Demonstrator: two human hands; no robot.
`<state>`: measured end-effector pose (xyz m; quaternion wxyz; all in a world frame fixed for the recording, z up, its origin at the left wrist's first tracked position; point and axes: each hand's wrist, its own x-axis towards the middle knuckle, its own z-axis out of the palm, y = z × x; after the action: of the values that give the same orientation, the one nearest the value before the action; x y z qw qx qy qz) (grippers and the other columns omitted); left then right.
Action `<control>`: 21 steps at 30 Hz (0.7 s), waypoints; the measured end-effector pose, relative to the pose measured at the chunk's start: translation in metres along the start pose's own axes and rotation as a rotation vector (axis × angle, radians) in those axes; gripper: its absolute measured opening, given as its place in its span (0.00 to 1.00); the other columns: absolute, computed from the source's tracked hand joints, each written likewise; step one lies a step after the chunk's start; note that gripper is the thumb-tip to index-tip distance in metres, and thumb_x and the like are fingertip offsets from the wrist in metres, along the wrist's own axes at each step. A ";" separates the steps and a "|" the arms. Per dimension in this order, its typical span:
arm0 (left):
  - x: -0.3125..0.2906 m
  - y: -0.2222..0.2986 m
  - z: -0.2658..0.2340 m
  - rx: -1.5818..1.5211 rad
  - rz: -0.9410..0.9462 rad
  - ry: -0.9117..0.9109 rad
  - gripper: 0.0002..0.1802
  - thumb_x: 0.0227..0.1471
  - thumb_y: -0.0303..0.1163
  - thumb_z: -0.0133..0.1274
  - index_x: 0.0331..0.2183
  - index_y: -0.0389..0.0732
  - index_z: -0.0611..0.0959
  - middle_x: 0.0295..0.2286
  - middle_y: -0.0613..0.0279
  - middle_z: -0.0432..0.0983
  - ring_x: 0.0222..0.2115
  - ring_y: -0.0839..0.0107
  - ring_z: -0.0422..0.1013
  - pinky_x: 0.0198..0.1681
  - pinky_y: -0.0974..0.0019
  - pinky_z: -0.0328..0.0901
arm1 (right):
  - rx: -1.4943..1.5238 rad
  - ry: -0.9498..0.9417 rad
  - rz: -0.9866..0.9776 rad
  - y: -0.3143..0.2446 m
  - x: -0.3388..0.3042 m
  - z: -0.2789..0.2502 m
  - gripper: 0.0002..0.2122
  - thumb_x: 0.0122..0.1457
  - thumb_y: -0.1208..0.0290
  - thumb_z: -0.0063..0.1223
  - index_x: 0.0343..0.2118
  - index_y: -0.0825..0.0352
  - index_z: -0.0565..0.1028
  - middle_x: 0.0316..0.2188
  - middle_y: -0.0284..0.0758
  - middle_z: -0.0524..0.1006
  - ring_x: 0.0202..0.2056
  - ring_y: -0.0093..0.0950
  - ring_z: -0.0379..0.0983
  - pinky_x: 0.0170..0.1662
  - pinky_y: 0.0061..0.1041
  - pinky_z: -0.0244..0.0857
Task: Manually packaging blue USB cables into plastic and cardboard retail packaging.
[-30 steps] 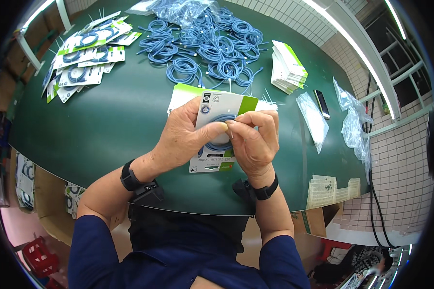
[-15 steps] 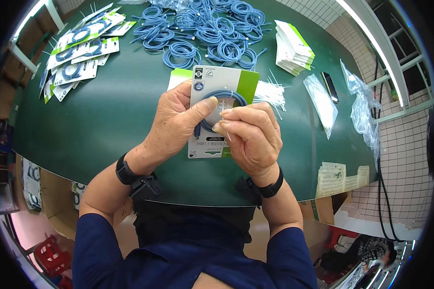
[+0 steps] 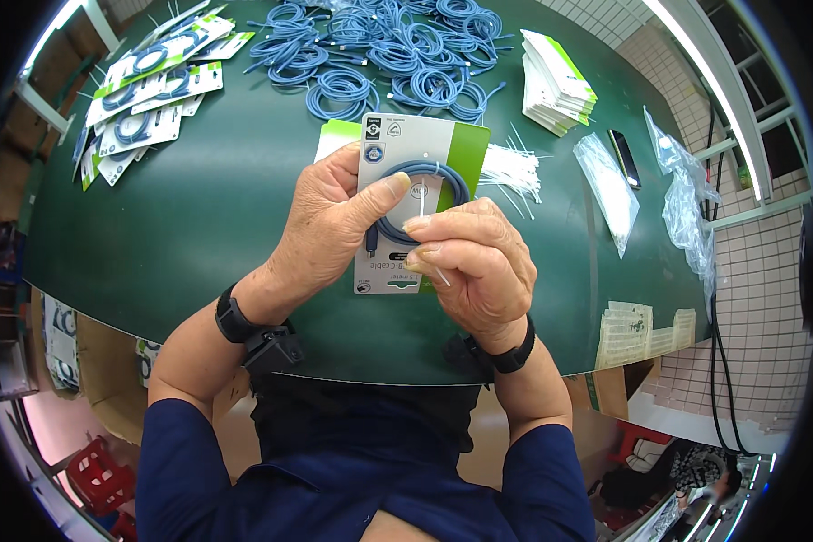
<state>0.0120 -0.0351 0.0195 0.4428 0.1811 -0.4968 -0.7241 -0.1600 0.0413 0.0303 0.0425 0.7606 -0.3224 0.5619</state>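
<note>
Blue coiled cable (image 3: pixel 462 186) lies against the face of one white-and-green backing card (image 3: pixel 415 149), which is held up over the green table (image 3: pixel 199 262) between both hands. The left hand (image 3: pixel 325 217) clamps the card's left edge, its thumb pressing coil to card; the fingers behind are mostly hidden. The right hand (image 3: pixel 483 262) has thumb and fingertip together on one thin white cable tie (image 3: pixel 423 200), in front of the card. Cable and card look light: the cable springy yet bendable, the card stiff but easily creased, the tie probably slippery. The card's edge, with a thumb on the coil, seems the best hold; the tie, its strap. Beyond lies a heap of loose blue coils (image 3: pixel 379 54), over a dozen, overlapping too much to count exactly. At left, a pile of carded cables (image 3: pixel 154 99) shows at least four coils; at right are one stack of cards (image 3: pixel 556 86), one phone (image 3: pixel 623 158) and a bunch of loose ties (image 3: pixel 512 172), too tangled to count.
</note>
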 end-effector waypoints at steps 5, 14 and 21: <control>0.000 -0.002 0.000 -0.016 -0.013 -0.001 0.15 0.66 0.27 0.57 0.52 0.33 0.83 0.45 0.58 0.85 0.43 0.76 0.79 0.48 0.68 0.75 | 0.019 -0.021 0.010 0.000 0.000 0.000 0.12 0.54 0.76 0.74 0.35 0.64 0.78 0.37 0.39 0.86 0.33 0.33 0.83 0.35 0.28 0.74; 0.001 -0.008 0.000 -0.010 -0.001 0.012 0.15 0.67 0.26 0.56 0.53 0.33 0.81 0.46 0.58 0.85 0.43 0.76 0.79 0.50 0.68 0.75 | 0.025 -0.003 0.052 0.000 -0.001 0.004 0.11 0.55 0.81 0.72 0.36 0.66 0.77 0.37 0.40 0.85 0.36 0.34 0.83 0.37 0.30 0.77; 0.002 -0.011 -0.001 0.034 -0.039 -0.022 0.16 0.67 0.25 0.56 0.54 0.33 0.80 0.46 0.58 0.84 0.44 0.75 0.79 0.50 0.67 0.75 | -0.080 0.015 0.082 0.005 0.001 0.001 0.10 0.56 0.87 0.68 0.37 0.68 0.79 0.37 0.41 0.85 0.36 0.34 0.84 0.38 0.30 0.77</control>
<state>0.0071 -0.0359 0.0096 0.4197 0.1902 -0.5103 -0.7261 -0.1611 0.0364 0.0295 0.0522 0.7403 -0.3749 0.5556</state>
